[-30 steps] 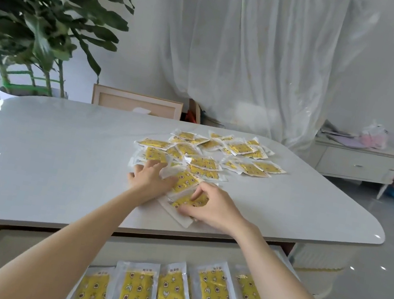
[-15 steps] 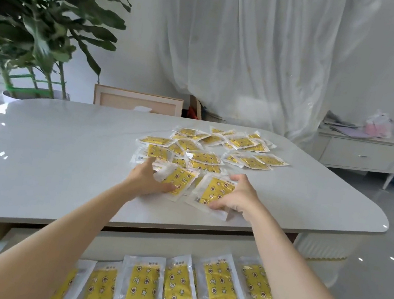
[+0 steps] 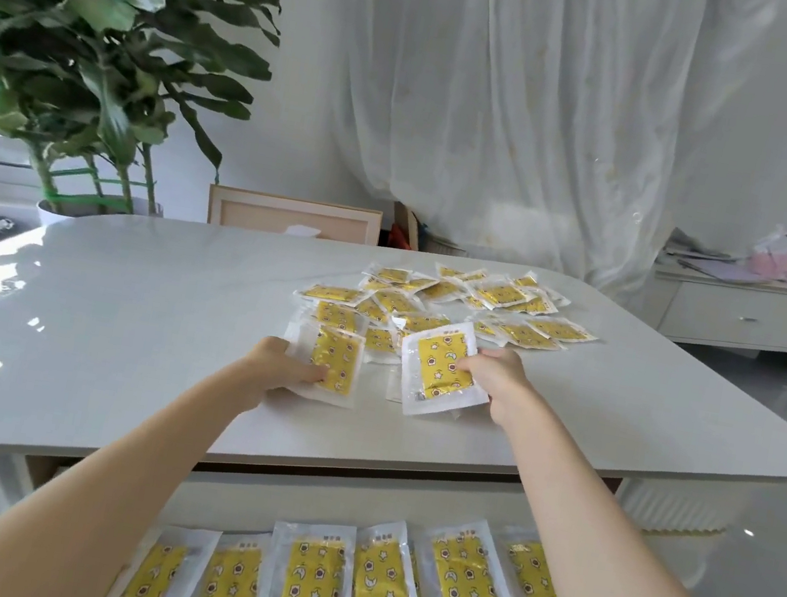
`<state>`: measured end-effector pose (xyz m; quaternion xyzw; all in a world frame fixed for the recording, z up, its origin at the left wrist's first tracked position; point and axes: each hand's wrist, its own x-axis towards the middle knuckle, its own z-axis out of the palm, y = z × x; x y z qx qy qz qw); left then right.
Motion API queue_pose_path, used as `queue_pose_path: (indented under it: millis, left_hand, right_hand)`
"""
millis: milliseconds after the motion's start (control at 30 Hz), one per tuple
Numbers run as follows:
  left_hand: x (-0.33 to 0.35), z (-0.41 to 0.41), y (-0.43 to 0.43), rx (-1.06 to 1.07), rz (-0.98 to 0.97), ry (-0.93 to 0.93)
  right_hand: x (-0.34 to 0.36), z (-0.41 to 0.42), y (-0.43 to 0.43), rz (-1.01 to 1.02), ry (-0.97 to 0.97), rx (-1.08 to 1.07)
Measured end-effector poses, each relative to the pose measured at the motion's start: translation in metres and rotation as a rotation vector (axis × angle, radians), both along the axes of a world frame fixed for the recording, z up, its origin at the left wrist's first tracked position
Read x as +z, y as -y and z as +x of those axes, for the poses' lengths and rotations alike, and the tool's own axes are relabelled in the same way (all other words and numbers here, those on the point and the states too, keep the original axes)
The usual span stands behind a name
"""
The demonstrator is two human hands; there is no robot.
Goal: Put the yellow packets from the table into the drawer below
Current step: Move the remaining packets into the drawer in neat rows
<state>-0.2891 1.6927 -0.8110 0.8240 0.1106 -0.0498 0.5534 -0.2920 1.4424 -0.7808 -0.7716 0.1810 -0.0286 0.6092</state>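
Lifting a yellow packet (image 3: pixel 441 376) clear of the surface (image 3: pixel 145 309), right hand (image 3: pixel 497 383) pinches its edge; 0.5 s ago it sat lower. Left hand (image 3: pixel 278 367) grips another packet (image 3: pixel 334 366) at pile's near left, hands now wider apart. More packets (image 3: pixel 312 587) line drawer (image 3: pixel 322 495) below.

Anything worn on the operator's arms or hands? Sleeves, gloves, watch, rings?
Nothing visible. Left hand and right hand are ungloved. Left forearm and right forearm are bare to the frame edge: no sleeves, watch, bracelet or markings. No rings show.
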Motion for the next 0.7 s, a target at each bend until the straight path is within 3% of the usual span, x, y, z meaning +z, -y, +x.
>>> queue_pose_path:
  millis: [200, 367, 700]
  left_hand:
    - [-0.003, -0.001, -0.016, 0.063, -0.351, 0.003]
    - [-0.002, -0.002, -0.014, 0.048, -0.363, 0.010]
    - [-0.009, -0.005, -0.010, 0.083, -0.322, 0.065]
  right_hand:
    - [-0.017, 0.016, -0.018, -0.288, -0.058, 0.002]
    - [-0.022, 0.020, -0.034, -0.610, -0.168, 0.096]
    - [-0.019, 0.013, -0.028, -0.411, -0.070, 0.211]
